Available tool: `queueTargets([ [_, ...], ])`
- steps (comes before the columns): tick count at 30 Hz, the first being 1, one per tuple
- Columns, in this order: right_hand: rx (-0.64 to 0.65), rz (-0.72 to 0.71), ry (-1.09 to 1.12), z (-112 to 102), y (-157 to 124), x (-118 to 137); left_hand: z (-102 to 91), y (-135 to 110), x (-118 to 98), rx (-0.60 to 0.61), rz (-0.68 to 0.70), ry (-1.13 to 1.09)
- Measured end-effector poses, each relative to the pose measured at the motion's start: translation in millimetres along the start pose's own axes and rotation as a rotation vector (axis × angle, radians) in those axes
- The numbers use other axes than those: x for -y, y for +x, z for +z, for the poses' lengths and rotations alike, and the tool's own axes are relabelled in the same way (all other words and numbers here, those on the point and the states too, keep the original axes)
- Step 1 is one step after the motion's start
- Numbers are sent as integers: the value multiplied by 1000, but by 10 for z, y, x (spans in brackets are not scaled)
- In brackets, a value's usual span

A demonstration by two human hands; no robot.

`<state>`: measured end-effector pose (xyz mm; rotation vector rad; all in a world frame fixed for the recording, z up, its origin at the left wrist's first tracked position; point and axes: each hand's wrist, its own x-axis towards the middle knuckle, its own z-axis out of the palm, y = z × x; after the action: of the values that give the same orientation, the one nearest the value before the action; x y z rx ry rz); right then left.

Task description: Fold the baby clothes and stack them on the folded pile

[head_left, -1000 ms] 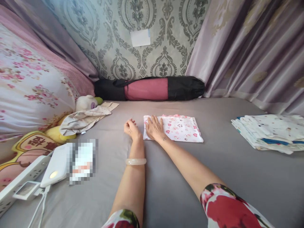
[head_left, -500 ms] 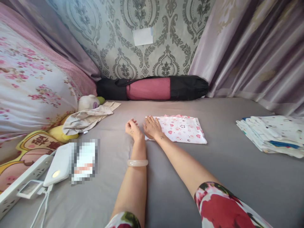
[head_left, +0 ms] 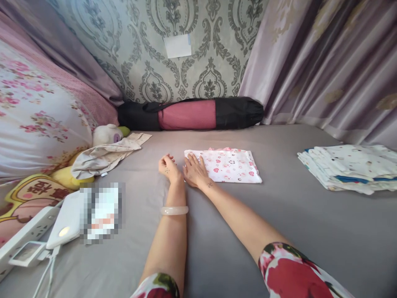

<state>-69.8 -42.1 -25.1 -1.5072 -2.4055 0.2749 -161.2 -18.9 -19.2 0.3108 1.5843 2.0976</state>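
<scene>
A folded white cloth with small pink prints [head_left: 228, 166] lies on the grey bed sheet [head_left: 279, 223] in the middle. My right hand [head_left: 194, 171] rests flat on its left edge, fingers stretched out. Just left of the cloth, my left hand [head_left: 167, 167] sits on the sheet with its fingers curled into a loose fist and nothing visible in it. A pale bangle [head_left: 174, 210] circles my left wrist.
A stack of folded printed cloths [head_left: 350, 167] lies at the right. A black and pink rolled bag [head_left: 190, 114] lies along the wall. At the left are a floral pillow [head_left: 34, 124], soft toys [head_left: 108, 134], a crumpled cloth [head_left: 102, 155], and a power strip with a white device [head_left: 37, 231].
My right hand has slid left across the folded cloth to its left edge. The left hand has stayed in place, still curled.
</scene>
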Motion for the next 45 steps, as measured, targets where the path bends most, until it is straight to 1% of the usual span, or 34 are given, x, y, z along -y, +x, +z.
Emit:
queueTargets([
  [3, 31, -9, 48, -39, 9, -24, 9, -31, -13, 17, 18, 34],
  [5, 27, -4, 76, -94, 1, -59, 20, -63, -13, 79, 66, 70],
  [7, -19, 39, 61, -152, -16, -120, 39, -108, 2, 200, 132, 97],
  [9, -68, 102, 12, -199, -37, -209, 65, -169, 39, 372, 178, 115],
  [11, -78, 144, -39, -224, -58, -316, 90, -237, 96, 552, 236, 174],
  [13, -33, 156, -77, -229, -79, -417, 106, -300, 161, 724, 367, 357],
  [15, 25, 143, -109, -217, -100, -492, 111, -345, 212, 861, 523, 628],
  [17, 50, 129, -124, -197, -117, -529, 110, -366, 237, 930, 608, 845],
  [19, 38, 132, -117, -179, -123, -535, 109, -368, 239, 941, 631, 947],
  [23, 36, 151, -55, -191, -97, -531, 113, -349, 232, 925, 650, 1008],
  [26, 90, 158, 43, -271, -74, -587, 109, -343, 239, 923, 684, 1035],
  [28, 107, 157, 80, -341, -89, -663, 103, -355, 243, 947, 760, 1054],
  [31, 28, 191, 10, -415, -175, -808, 93, -407, 244, 983, 909, 1109],
  [33, -11, 202, -55, -424, -253, -896, 87, -455, 251, 1005, 968, 1175],
  [38, -32, 167, -116, -353, -357, -1000, 73, -540, 289, 1037, 1009, 1349],
  [42, -70, 154, -114, -316, -343, -1010, 67, -549, 296, 1038, 1025, 1380],
  [45, -65, 150, -99, -333, -345, -1026, 64, -539, 277, 1039, 1035, 1366],
])
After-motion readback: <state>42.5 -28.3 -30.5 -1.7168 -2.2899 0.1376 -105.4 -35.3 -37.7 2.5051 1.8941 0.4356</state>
